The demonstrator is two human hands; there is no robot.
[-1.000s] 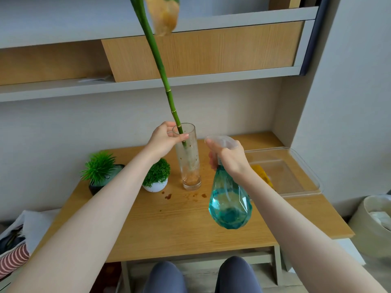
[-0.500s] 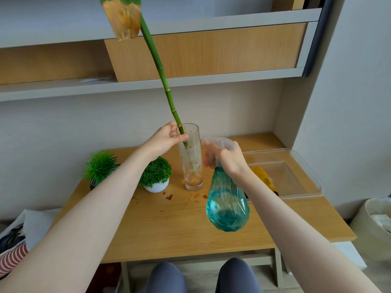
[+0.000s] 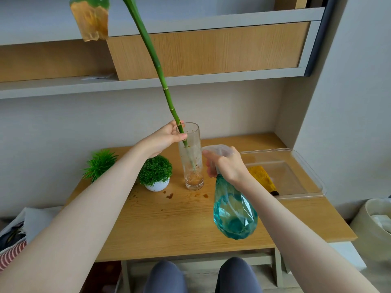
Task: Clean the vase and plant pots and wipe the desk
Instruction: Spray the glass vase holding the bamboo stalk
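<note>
1. Left hand [image 3: 164,137] pinches the bamboo stalk [image 3: 167,96] at the vase [image 3: 191,157] rim.
2. Right hand [image 3: 227,166] wraps the teal spray bottle [image 3: 234,214], just beside the vase.
3. Looks like early days: vase is grimy, desk [image 3: 169,225] stained, white pot [image 3: 157,186] untouched.

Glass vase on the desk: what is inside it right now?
The glass vase holds the lower end of a green stem, gripped at the rim by the left hand, plus brown residue at the bottom and specks on the walls. Whether water remains cannot be told.
</note>
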